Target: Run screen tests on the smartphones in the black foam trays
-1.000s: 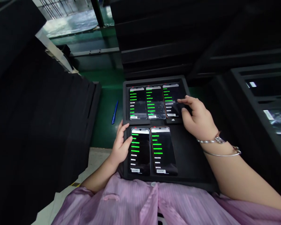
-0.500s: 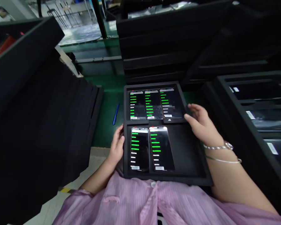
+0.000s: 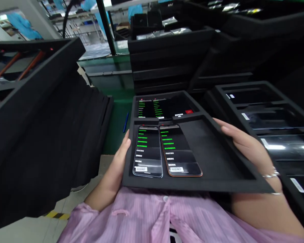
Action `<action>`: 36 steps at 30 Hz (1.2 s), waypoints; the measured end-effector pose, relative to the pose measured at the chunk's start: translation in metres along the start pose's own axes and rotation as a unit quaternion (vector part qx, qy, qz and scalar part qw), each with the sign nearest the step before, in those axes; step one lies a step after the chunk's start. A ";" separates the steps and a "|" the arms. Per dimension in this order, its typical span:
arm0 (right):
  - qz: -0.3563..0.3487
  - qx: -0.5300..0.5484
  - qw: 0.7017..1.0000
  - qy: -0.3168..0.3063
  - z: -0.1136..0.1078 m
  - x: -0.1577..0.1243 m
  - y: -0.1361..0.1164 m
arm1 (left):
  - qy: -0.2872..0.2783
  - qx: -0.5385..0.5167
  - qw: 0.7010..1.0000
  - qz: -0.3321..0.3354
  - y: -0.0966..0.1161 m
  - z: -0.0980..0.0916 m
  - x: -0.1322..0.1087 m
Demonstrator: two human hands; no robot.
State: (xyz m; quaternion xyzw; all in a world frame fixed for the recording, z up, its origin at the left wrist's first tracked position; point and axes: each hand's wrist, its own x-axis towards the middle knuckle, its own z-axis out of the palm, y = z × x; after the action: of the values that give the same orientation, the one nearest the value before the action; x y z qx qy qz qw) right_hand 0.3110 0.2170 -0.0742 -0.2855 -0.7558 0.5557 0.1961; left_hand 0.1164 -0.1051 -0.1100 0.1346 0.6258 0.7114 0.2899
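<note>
A black foam tray (image 3: 215, 185) is held up in front of my body, its near edge raised. My left hand (image 3: 118, 158) grips its left side, the fingers mostly hidden beneath. My right hand (image 3: 248, 143) grips the right side, fingertips also out of sight under the edge. In the near row lie a white-edged phone (image 3: 148, 152) and an orange-edged phone (image 3: 179, 152), with lines of green and white text on their screens. Three phones lie in the far row; the rightmost phone (image 3: 176, 106) has a dark screen with a red patch. Each near-row phone carries a white label.
To the right sits another tray of phones (image 3: 253, 133). On the left rises a tall stack of black trays (image 3: 53, 111), and more stacked trays (image 3: 164, 64) stand behind. A blue pen (image 3: 126, 122) lies on the green table (image 3: 111, 141).
The tray has risen and tilted closer to me, held by both hands. My right hand has slid lower round its right side. The far-right phone's screen changed from text to dark with red.
</note>
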 end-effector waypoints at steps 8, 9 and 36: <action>0.002 0.130 0.992 -0.003 0.020 -0.045 -0.036 | 0.005 -0.051 0.998 -0.036 -0.020 -0.011 0.001; -0.013 0.126 0.992 -0.010 0.021 -0.044 -0.029 | -0.006 -0.055 0.998 -0.025 -0.023 -0.010 0.000; 0.065 0.120 0.990 0.033 0.018 -0.039 0.022 | -0.033 0.054 0.986 0.153 0.047 -0.004 -0.047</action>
State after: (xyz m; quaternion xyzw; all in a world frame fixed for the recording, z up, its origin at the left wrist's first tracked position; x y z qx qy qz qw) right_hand 0.3344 0.1829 -0.1000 -0.3263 -0.6568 0.6442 0.2169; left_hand 0.1405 -0.1378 -0.0567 0.2677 0.6251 0.7082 0.1901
